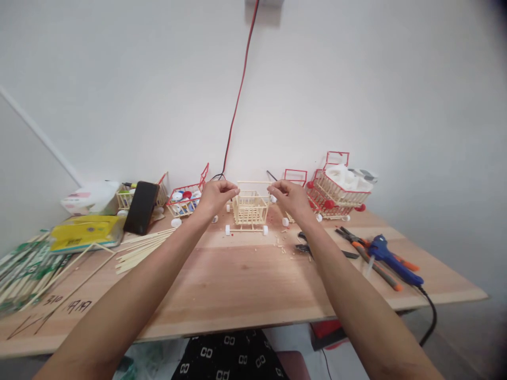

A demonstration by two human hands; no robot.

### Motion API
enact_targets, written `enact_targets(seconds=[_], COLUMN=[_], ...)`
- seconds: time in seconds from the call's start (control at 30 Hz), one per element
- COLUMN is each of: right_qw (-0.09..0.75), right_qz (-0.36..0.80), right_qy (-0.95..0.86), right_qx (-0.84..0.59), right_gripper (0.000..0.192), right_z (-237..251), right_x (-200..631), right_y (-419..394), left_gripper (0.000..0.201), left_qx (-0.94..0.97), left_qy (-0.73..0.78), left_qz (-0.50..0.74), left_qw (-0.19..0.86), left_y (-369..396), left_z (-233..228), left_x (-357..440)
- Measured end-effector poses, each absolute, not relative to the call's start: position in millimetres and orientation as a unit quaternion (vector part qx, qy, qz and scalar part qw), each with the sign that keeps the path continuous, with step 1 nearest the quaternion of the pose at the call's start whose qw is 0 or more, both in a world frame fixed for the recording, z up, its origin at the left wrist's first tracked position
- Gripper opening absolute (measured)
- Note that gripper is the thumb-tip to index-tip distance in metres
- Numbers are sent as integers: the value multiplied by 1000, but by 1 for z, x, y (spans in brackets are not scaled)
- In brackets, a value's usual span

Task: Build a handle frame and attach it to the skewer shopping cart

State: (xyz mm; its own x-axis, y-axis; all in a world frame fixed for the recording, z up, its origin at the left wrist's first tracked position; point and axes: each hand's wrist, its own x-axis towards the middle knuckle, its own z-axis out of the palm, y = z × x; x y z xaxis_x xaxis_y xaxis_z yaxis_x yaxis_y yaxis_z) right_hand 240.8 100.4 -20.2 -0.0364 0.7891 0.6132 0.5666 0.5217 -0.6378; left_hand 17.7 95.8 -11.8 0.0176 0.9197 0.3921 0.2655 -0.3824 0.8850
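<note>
A miniature shopping cart (251,215) of pale wooden sticks, with white wheels, stands upright in the middle of the table. Across its top, at the far side, runs a thin wooden stick (254,182). My left hand (217,194) is closed in a pinch at the stick's left end, beside the cart's upper left corner. At the right end my right hand (290,197) pinches the same stick. Whether the stick is joined to the cart below cannot be made out. The fingertips partly hide both stick ends.
Red-trimmed carts stand at the back, one with bottle caps (187,195), another with white tissue (340,176). A blue glue gun (396,259), pliers (370,258) and black cutters (303,247) lie right. Left are a phone (141,208), loose sticks (140,252) and packaged sticks (27,272).
</note>
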Motion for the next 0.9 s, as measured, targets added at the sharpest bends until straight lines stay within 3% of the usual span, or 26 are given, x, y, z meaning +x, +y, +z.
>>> enact_targets(seconds=[0.9], right_qw=[519], right_qz=[165], right_qy=[-713], right_qx=[-442], right_gripper=[12], right_z=[-38], right_x=[244], right_y=[110], left_gripper=[16], left_qx=[619], left_qy=[419], left_qz=[560], left_qw=[357], left_y=[96], left_z=[-22], left_x=[20])
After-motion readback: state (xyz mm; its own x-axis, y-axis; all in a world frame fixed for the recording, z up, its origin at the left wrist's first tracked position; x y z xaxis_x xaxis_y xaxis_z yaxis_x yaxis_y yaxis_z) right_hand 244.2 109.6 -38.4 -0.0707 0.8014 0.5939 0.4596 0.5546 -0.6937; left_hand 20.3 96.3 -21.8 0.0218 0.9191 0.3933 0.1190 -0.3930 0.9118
